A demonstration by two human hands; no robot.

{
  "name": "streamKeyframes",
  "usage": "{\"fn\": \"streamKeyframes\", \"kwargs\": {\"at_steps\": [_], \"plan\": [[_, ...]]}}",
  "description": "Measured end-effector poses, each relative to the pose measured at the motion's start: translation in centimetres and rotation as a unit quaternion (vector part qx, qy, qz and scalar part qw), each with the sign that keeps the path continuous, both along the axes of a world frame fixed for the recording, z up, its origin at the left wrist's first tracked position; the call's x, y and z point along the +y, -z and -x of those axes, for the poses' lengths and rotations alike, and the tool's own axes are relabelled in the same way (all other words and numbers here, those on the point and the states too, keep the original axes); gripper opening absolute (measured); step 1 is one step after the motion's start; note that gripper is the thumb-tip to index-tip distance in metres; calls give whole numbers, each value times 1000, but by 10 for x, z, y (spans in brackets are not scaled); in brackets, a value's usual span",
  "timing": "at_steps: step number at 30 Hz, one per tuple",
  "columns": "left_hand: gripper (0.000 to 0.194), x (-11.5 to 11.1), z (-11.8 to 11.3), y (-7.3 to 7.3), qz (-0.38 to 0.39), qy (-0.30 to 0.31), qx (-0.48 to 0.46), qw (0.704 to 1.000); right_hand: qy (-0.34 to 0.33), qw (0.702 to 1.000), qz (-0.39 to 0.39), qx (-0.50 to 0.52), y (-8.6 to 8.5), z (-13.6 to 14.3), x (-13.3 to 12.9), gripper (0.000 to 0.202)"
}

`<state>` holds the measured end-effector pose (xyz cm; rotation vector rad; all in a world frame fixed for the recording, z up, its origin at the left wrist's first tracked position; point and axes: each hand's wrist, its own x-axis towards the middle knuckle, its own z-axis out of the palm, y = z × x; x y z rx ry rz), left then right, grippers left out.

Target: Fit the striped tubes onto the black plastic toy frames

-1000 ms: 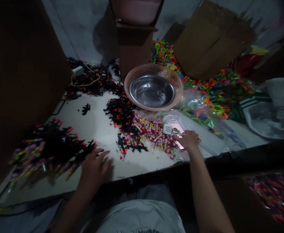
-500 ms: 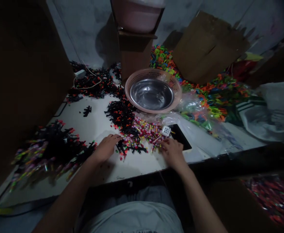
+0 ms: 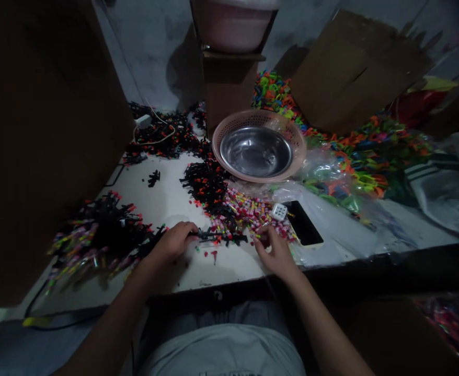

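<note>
A workshop, this was, and the bench [image 3: 167, 201] shouted it: black parts [image 3: 204, 185] heaped mid-bench and again at ten o'clock, bright parts [image 3: 355, 149] strewn from one round towards three! A carton [image 3: 363, 73] leaned at two, red pieces [image 3: 455, 326] gleamed at four, and a stained grey wall [image 3: 147, 57] backed it all at eleven.

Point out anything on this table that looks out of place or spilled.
A few red bits lie loose toward the front edge, apart from the pink-and-yellow pile, so they look spilled. One small black clump sits alone on the left. A phone beside the small parts looks oddly placed.
</note>
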<state>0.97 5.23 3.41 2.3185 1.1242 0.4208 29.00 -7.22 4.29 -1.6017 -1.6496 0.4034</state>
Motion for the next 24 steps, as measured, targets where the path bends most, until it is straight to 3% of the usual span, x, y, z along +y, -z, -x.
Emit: {"fn": "streamKeyframes", "kwargs": {"at_steps": [2,4,5,8,9,11,13,18,24], "plan": [[21,-7,0,-4,47,-60,-58,995,-2,991,-9,137,3,16,-5,9],[23,-20,-5,-9,143,-127,-170,967,-26,972,3,234,6,37,-10,15],[26,-29,-9,-12,212,-161,-242,933,-40,960,18,276,7,47,-13,18],[41,-61,-25,-21,392,-224,-405,795,-65,926,57,368,7,73,-22,18],[43,-71,-30,-23,421,-237,-435,760,-70,921,63,378,5,79,-25,17],[42,-90,-39,-27,444,-254,-471,718,-72,926,63,366,1,89,-31,14],[40,-104,-46,-29,438,-253,-489,711,-70,937,55,337,-2,94,-36,11],[32,-119,-49,-33,390,-267,-468,747,-33,954,17,297,-4,95,-44,11],[27,-122,-50,-47,346,-278,-440,781,-69,975,1,212,-14,91,-46,9]]}}
